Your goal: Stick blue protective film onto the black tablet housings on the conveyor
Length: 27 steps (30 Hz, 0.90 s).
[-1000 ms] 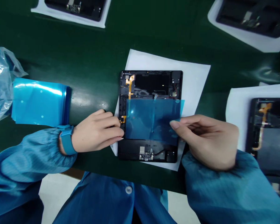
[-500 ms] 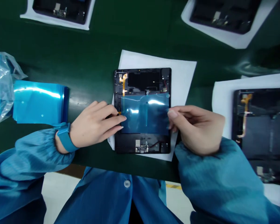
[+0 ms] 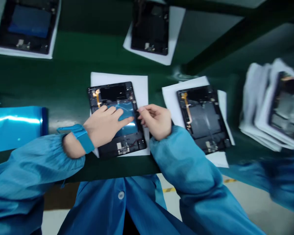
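Observation:
An opened tablet shell (image 3: 132,144) with bare circuit parts and an orange ribbon cable lies slightly turned on a white sheet (image 3: 140,88). Across its middle is a glossy blue film (image 3: 128,130). My left hand (image 3: 104,125) lies over the film's left part with fingers stretched out, one reaching toward the right edge, and hides some of it. At the tablet's right edge, my right hand (image 3: 158,122) has thumb and fingers pinched together. Whatever sits in that pinch, if anything, is too small to make out. A blue band circles my left wrist.
To the left lies a stack of blue films (image 3: 17,130). Another opened tablet (image 3: 203,120) rests on paper at right, with further ones (image 3: 150,32) (image 3: 26,42) at the back. Far right are stacked white sheets (image 3: 262,107) bearing a tablet, near another person's blue sleeve (image 3: 279,179).
The view has swung to the right. My left hand has moved from the film's left edge onto the film. My right hand stays at the right edge, and the tablet now lies more tilted.

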{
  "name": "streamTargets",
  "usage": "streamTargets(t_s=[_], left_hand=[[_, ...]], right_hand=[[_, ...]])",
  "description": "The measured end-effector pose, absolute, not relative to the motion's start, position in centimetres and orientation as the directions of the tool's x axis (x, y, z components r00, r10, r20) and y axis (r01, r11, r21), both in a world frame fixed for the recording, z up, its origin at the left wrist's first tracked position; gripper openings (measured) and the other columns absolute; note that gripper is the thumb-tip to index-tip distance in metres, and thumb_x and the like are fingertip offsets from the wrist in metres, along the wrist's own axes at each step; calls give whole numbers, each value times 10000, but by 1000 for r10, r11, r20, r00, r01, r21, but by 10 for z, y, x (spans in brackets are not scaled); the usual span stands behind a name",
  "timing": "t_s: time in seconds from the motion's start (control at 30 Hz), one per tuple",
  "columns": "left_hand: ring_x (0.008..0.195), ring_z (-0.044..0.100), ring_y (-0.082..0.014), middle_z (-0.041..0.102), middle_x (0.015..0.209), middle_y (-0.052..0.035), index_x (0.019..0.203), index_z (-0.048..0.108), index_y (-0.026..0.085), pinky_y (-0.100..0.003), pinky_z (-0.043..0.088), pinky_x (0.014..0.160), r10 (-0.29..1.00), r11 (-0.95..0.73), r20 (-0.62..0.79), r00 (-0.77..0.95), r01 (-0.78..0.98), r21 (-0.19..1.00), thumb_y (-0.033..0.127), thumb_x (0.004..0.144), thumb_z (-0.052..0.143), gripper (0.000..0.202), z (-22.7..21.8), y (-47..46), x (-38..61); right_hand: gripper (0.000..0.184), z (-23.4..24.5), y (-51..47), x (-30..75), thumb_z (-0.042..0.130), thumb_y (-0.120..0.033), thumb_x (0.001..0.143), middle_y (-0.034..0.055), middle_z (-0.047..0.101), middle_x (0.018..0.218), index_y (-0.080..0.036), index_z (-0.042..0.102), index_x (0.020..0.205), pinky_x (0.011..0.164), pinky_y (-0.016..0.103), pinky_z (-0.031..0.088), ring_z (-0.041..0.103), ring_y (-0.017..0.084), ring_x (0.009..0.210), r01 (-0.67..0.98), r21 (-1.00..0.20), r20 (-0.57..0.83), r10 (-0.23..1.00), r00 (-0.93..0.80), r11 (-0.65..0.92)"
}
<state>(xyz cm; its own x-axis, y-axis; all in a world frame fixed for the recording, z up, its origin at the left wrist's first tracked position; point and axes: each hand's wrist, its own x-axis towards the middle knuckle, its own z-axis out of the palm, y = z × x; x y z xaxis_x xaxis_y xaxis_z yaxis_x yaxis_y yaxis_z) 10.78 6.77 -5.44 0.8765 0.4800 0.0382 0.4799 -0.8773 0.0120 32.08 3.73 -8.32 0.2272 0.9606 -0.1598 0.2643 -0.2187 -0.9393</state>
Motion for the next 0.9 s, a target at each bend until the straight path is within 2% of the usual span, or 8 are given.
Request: streamTargets(t_s=[0.17, 0.27, 0.37, 0.43, 0.5, 0.7, 0.8, 0.9], left_hand=[[861, 589, -250, 633, 998, -107, 1414, 564, 254, -376, 388, 729, 486, -873, 12, 874, 487, -18, 87, 881, 516, 561, -54, 72, 110], [967, 607, -266, 646, 1096, -123, 1436, 520, 185, -385, 449, 804, 552, -832, 28, 833, 549, 73, 132, 912, 502, 526, -51, 76, 87], [1247, 543, -355, 555, 1379, -192, 1459, 472, 137, -488, 479, 985, 718, -688, 70, 692, 691, 223, 454, 950, 579, 609, -51, 75, 53], [1415, 412, -416, 429, 1530, -224, 1513, 401, 131, -578, 396, 1130, 761, -624, 23, 648, 722, 297, 717, 837, 641, 926, -56, 72, 36], [1490, 312, -448, 339, 1600, -244, 1561, 318, 118, -632, 282, 1214, 761, -600, -40, 647, 726, 336, 854, 713, 656, 1172, -63, 68, 27], [1549, 209, -440, 260, 1653, -240, 1606, 211, 89, -626, 181, 1266, 737, -609, -83, 670, 713, 346, 929, 674, 592, 1311, -72, 63, 29], [1557, 181, -443, 210, 1676, -225, 1619, 169, 91, -617, 164, 1272, 737, -609, -86, 670, 714, 346, 949, 652, 583, 1357, -73, 62, 28], [1560, 181, -435, 211, 1680, -207, 1621, 172, 103, -600, 155, 1279, 742, -607, -79, 666, 718, 341, 938, 682, 571, 1318, -74, 61, 28]], right_hand=[[330, -85, 40, 321, 671, -511, 852, 5, 678, 640, -185, 704, 815, 478, 240, 493, 577, 109, 499, 284, -939, -150, 972, 179, -197], [273, -82, 30, 320, 613, -431, 927, 12, 701, 697, -187, 723, 873, 576, 257, 517, 607, 118, 561, 494, -869, 42, 994, 101, -13], [250, -76, 22, 317, 564, -351, 987, 40, 732, 830, -186, 750, 998, 713, 285, 507, 644, 145, 711, 712, -584, 267, 921, -284, 389], [304, -73, 25, 312, 549, -376, 1004, 71, 722, 904, -171, 745, 1115, 751, 318, 481, 638, 187, 809, 683, -380, 265, 781, -566, 624], [418, -71, 34, 305, 529, -453, 1008, 103, 694, 966, -155, 708, 1239, 751, 350, 451, 603, 221, 839, 628, -251, 201, 675, -710, 736], [661, -71, 72, 286, 415, -627, 997, 147, 629, 1080, -166, 578, 1442, 742, 375, 388, 540, 245, 843, 681, -106, 60, 688, -723, 725], [722, -70, 70, 283, 369, -664, 994, 147, 623, 1054, -148, 549, 1466, 715, 369, 368, 527, 246, 838, 683, -79, 49, 687, -725, 726], [766, -69, 51, 283, 334, -682, 995, 134, 629, 968, -92, 595, 1406, 698, 365, 358, 520, 238, 825, 595, -67, 90, 599, -796, 801]])
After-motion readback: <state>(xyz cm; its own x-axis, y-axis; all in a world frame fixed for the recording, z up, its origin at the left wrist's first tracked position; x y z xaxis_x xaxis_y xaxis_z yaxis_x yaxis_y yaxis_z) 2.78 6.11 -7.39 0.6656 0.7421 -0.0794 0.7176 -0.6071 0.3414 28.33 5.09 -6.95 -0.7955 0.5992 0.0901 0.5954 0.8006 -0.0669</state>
